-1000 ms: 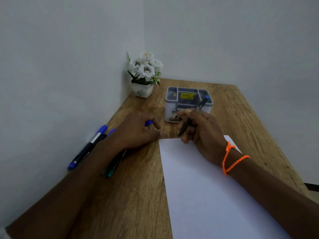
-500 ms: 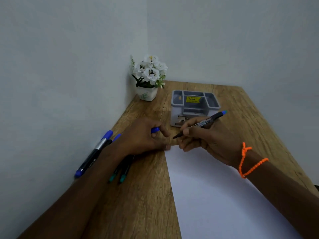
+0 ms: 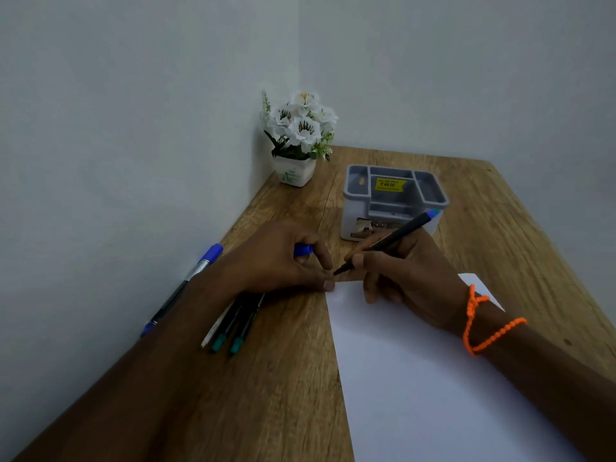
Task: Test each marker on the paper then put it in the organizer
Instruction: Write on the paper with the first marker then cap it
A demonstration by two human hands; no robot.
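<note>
Left hand covers most of the blue cap and the upper ends of the pens beneath it. Right hand hides the paper's far edge and the marker's mid-barrel. Small print on the organizer's yellow label is illegible. Paper and desk are cut off at the bottom edge.

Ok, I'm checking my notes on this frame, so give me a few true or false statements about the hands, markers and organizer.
1. The right hand holds an uncapped marker. True.
2. The left hand holds a blue cap. True.
3. The organizer is full of markers. False: none show inside it.
4. The paper is covered in scribbles. False: it looks blank.
5. The flowers stand in the desk's far corner. True.
</note>
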